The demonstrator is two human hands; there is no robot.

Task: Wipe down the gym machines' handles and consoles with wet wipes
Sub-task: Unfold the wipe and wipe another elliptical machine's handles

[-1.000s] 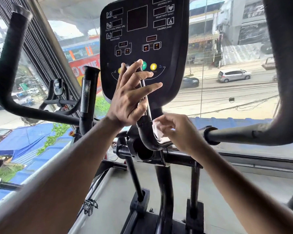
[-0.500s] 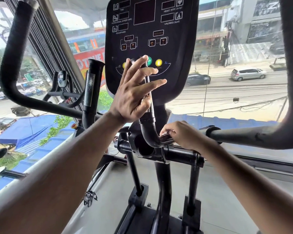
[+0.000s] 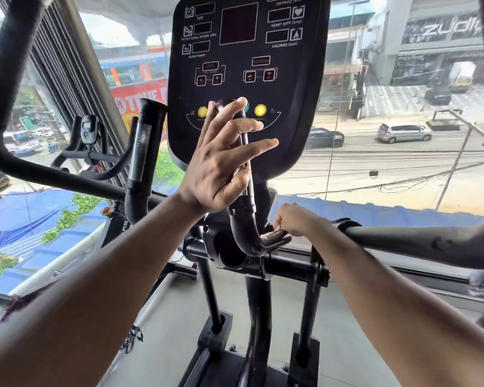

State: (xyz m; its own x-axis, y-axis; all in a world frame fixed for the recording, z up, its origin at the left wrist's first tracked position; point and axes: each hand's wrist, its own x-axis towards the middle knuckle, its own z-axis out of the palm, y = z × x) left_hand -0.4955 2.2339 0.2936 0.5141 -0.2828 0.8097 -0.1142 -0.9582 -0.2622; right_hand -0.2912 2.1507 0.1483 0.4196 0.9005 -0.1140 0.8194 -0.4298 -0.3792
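Left hand (image 3: 218,160) up on the inner upright handle (image 3: 245,152), palm against it, fingers splayed loose rather than wrapped, fingertips crossing in front of the console (image 3: 246,79) right at its lower edge; right hand (image 3: 294,220) down low, fingers curled onto the bottom bend of that same handle (image 3: 260,238), just above the crossbar; whether a wet wipe sits under either hand I cannot tell, none shows. Here's the worry: those left fingertips lie right over the green button (image 3: 246,105) and beside the yellow button (image 3: 259,110), so a swipe upward could likely press one; the displays look dark, but a wake-up is possible. Second risk: the left hold is loose, so any cloth under the palm could slip and fall to the machine's base (image 3: 235,367). Third: the console face, the outer swing arms (image 3: 419,241) and the left inner handle (image 3: 144,152) could get skipped if attention stays on this one bar.
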